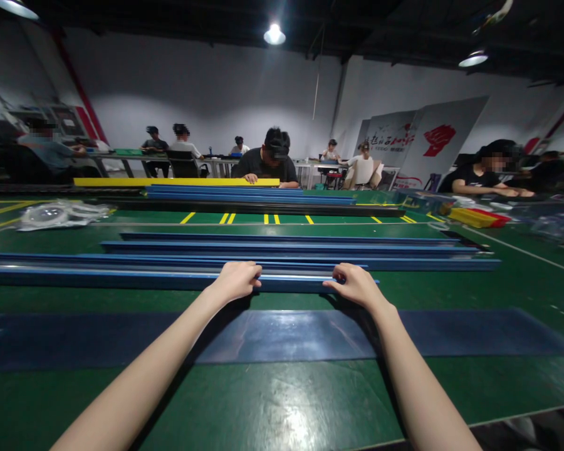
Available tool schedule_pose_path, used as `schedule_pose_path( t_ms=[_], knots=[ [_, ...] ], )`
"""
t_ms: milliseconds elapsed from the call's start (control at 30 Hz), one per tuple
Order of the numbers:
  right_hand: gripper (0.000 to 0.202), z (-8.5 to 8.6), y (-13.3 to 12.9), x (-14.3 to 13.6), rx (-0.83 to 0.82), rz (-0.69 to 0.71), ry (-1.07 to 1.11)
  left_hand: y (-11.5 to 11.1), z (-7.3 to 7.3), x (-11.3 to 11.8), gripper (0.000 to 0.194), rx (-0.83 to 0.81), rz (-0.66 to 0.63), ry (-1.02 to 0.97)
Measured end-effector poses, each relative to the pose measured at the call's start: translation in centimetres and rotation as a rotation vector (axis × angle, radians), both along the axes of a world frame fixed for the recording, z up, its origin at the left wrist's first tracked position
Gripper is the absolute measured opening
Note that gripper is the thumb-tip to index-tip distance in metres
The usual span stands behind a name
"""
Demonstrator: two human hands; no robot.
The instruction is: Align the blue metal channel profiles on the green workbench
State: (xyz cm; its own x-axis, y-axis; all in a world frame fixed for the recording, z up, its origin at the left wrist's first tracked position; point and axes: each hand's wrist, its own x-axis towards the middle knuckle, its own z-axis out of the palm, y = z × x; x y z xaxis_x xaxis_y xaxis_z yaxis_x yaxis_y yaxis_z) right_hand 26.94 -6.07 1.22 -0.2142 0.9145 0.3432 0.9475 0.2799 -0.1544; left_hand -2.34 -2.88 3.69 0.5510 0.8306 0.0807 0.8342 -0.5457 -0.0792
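Both my hands are on the nearest long blue channel strip (291, 284), which lies across the green table (282, 401). My left hand (239, 279) has its fingers curled over the strip left of centre. Farther right, close to the strip's right end, my right hand (356, 282) pinches it between thumb and fingers. More blue strips (286, 248) lie parallel just behind. Between the strip and me, a flat translucent bluish sheet (282, 336) stretches across the table beneath my forearms.
Farther back lie a long black strip (263, 207), stacked blue strips (225, 192) and a yellow strip (169, 182) touched by a person's hand. A plastic-wrapped bundle (59, 214) sits at left, yellow and red pieces (477, 217) at right. Other people sit around.
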Motion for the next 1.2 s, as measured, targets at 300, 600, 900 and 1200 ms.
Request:
schedule_pose_path(
  t_ms=[300, 600, 900, 1200],
  knots=[
    [0.037, -0.3, 0.2, 0.2, 0.018, -0.049, 0.016, 0.0, -0.1, 0.2, 0.009, -0.047, 0.038, -0.047],
    [0.035, -0.4, 0.2, -1.3, 0.053, -0.008, -0.058, 0.1, -0.8, 3.4, 0.021, -0.055, -0.079, -0.107],
    [0.034, -1.0, 0.2, -3.2, 0.111, 0.013, -0.088, -0.3, -2.4, 5.0, 0.023, -0.011, -0.103, -0.111],
    [0.036, -1.1, 0.2, -3.0, 0.096, 0.029, -0.117, -0.9, -4.8, 4.7, 0.027, 0.225, -0.154, -0.166]
  ],
)
